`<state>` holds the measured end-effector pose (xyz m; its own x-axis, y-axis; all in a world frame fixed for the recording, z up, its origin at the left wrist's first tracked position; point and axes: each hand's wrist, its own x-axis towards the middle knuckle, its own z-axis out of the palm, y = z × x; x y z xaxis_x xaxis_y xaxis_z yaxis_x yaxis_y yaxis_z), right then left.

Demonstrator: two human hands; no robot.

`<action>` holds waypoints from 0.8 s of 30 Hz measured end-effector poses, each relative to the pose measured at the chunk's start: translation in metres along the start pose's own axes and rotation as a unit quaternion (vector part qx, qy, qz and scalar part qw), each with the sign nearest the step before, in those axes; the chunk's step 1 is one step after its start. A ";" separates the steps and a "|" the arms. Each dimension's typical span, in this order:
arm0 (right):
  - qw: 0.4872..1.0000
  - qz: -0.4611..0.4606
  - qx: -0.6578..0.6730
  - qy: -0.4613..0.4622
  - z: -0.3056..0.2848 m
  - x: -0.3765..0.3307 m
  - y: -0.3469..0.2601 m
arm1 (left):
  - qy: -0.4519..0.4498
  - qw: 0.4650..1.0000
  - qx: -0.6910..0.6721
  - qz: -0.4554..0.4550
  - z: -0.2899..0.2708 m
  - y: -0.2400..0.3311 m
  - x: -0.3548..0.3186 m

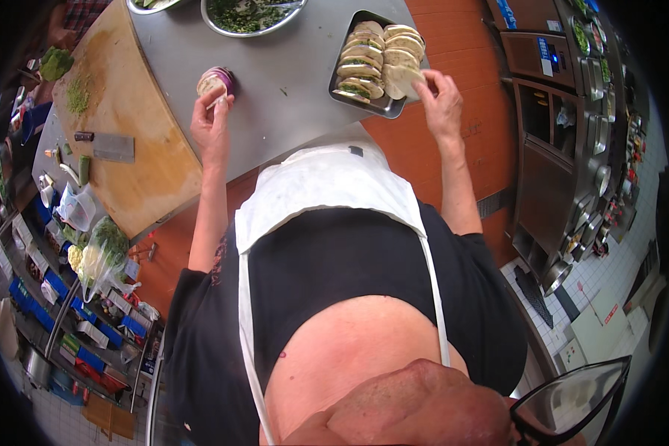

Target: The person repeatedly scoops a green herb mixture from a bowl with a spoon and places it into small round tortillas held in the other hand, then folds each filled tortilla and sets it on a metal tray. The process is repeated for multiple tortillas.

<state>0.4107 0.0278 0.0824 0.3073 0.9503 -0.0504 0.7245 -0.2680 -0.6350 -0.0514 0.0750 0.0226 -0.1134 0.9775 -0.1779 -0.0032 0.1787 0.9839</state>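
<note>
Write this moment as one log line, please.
left hand: holds dough stack | right hand: places filled bun on metal tray | cleaver on board

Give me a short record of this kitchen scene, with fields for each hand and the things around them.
left hand: the left hand touches a round stack of thin white dough wrappers with a purple edge
right hand: the right hand has its fingers on a folded pale filled bun at the tray's near end
tray: rectangular metal tray with two rows of filled buns
surface: grey steel counter
left side: round wooden chopping board with a broad steel cleaver
far edge: metal bowl of chopped greens
</note>
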 end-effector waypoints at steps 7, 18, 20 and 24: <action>0.998 0.044 -0.002 0.048 0.058 -0.057 0.048 | -0.059 0.997 -0.006 -0.050 -0.009 -0.014 -0.040; 0.995 -0.001 -0.065 0.076 0.071 -0.055 0.031 | 0.080 0.991 0.048 -0.093 -0.038 -0.013 -0.052; 0.996 -0.029 -0.018 0.076 0.048 -0.043 0.005 | 0.142 0.984 0.055 -0.097 -0.044 -0.017 -0.034; 0.990 -0.064 0.109 -0.066 0.058 -0.002 -0.064 | 0.186 0.945 -0.099 -0.251 -0.036 -0.045 0.005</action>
<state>0.3283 0.0522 0.0784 0.1275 0.9905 -0.0506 0.5973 -0.1174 -0.7934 -0.0880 0.0681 -0.0219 -0.3900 0.6616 -0.6404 -0.3316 0.5479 0.7680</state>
